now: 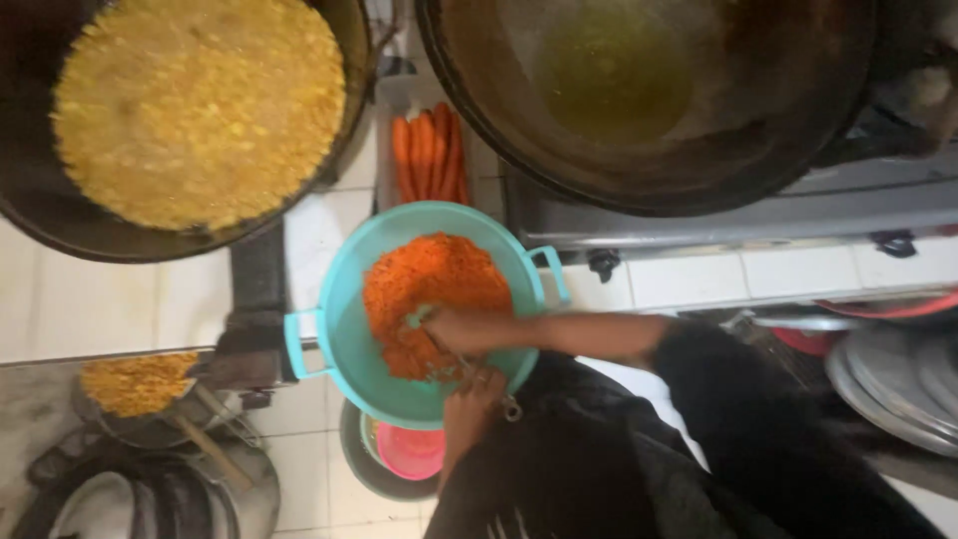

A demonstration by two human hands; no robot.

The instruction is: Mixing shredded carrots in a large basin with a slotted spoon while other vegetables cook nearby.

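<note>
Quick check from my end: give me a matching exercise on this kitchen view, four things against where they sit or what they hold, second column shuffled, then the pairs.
Things:
1. Turquoise colander
2. Whole carrots
3. Left wok
4. Right wok

Descriptions:
A. Holds clear yellowish oil
B. Holds grated orange shreds, with both hands in it
C. Filled with bubbling yellow bits
D. Lying between the two woks

Pairs: 1-B, 2-D, 3-C, 4-A

The right hand and left hand work in the shreds.
</note>
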